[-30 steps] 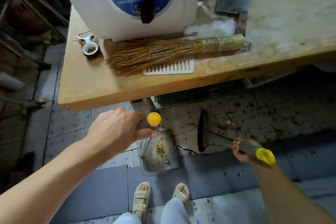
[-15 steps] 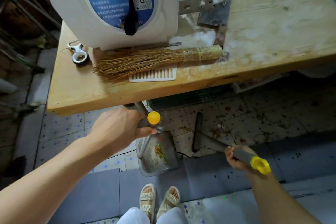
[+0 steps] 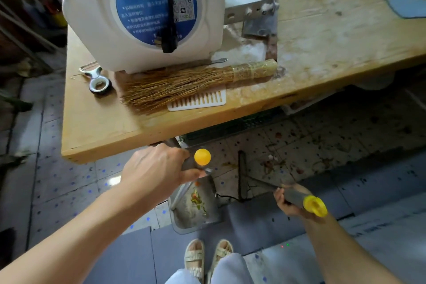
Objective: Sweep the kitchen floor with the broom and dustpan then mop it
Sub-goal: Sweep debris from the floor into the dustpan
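Nearest the viewer, beside two feet in pale strapped sandals (image 3: 207,258), a grey metal long-handled dustpan (image 3: 196,212) stands on the speckled tiled floor (image 3: 69,182) with a small heap of orange and green scraps in its tray. Its handle, capped by a round orange knob, is enclosed by the left hand (image 3: 156,173), whose grip is clamped around the shaft just below the knob. If the handle is tilted or jerked, the scraps could be spilled back over the tray's lip. To the right, the right hand (image 3: 290,203) is closed on the grey, yellow-capped handle of the dark, narrow-headed floor broom (image 3: 241,175), whose head rests on the tiles just beside the pan. Brown stains and crumbs (image 3: 272,163) are spread beyond the head, under the wooden counter (image 3: 103,127); some may be stuck and could be smeared rather than gathered. A thin dark wire (image 3: 230,196) lies between pan and broom and could be snagged by a stroke. The broom handle could also be knocked against the counter edge. Farther off, on the counter, a straw whisk brush (image 3: 184,83), a white slotted plastic piece (image 3: 198,101) and a white machine with a blue round label (image 3: 143,14) are seen.
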The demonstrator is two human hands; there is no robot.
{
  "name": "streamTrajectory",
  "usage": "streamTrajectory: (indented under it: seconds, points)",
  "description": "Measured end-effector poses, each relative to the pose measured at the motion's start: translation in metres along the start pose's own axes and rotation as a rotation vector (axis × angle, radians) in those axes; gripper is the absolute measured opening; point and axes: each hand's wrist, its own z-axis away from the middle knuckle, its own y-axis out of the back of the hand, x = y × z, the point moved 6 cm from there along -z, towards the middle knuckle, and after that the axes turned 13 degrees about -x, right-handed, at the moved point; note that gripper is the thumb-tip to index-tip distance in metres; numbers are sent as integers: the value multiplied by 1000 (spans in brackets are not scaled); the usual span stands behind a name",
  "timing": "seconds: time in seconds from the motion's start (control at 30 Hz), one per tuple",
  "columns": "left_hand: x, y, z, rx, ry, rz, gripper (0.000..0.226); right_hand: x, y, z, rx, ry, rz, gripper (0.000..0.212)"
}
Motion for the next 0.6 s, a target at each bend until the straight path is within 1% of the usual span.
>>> streamTrajectory:
  seconds: [0.07,0.1,0.13,0.17,0.2,0.23,0.27,0.3,0.33,0.43,0.6]
  points:
    - [8,2,-8,11,-29,-22,58,-6,1,3,-1,12,1,46]
    - [14,3,-12,7,-42,-32,57,-10,5,7,39,18,39,43]
    - [20,3,-16,2,-53,-40,55,-14,7,10,108,23,85,35]
    - [26,4,-21,-7,-64,-48,54,-21,15,14,189,47,93,21]
    - [32,5,-27,-13,-73,-56,53,-29,23,17,240,68,92,20]
    - [38,6,-34,-19,-81,-56,53,-37,33,19,286,69,77,37]
    - [44,8,-41,-22,-91,-44,53,-45,38,22,282,64,60,51]
    - [50,10,-48,-25,-101,-25,53,-53,42,26,276,77,36,56]
    - [57,12,-55,-26,-109,-9,53,-63,43,30,272,80,27,53]
    - [83,23,-75,-20,-134,12,50,-96,51,46,336,124,48,36]
    - [124,43,-106,15,-144,-43,51,-152,74,70,457,179,117,29]
